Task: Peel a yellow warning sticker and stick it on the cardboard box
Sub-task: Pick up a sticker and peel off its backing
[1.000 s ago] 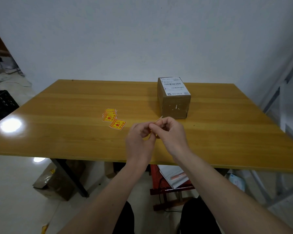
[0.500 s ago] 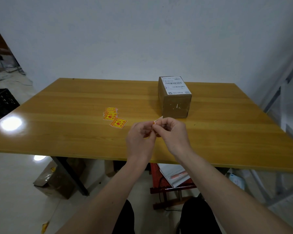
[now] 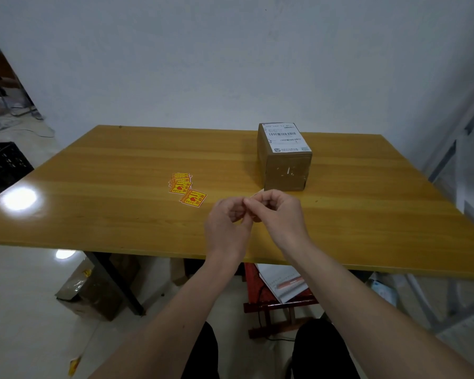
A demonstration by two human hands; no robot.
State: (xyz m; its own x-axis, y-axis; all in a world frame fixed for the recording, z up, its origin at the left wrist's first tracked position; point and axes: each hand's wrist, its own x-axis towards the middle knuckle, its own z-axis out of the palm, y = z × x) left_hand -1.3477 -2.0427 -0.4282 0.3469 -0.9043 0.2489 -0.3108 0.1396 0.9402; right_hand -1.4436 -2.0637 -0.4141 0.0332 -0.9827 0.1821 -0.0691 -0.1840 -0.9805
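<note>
My left hand (image 3: pixel 226 225) and my right hand (image 3: pixel 278 212) meet above the table's near middle, fingertips pinched together on one sticker (image 3: pixel 257 193). Only a pale corner of it shows above my right fingers; the rest is hidden. The cardboard box (image 3: pixel 285 170) stands just behind my hands, with a white shipping label (image 3: pixel 286 138) on its top. A small pile of yellow warning stickers (image 3: pixel 181 183) lies on the table to the left of my hands, with one separate sticker (image 3: pixel 193 198) nearest.
The wooden table (image 3: pixel 107 187) has its near edge below my wrists. A black crate (image 3: pixel 3 168) sits at the far left. Under the table are a wrapped parcel (image 3: pixel 91 291) and a red stool with papers (image 3: pixel 279 291). A metal frame (image 3: pixel 454 149) stands at the right.
Both hands stayed pinched on the sticker, shifting slightly. The view tilted a little, so the table and box sit slightly higher in the frame.
</note>
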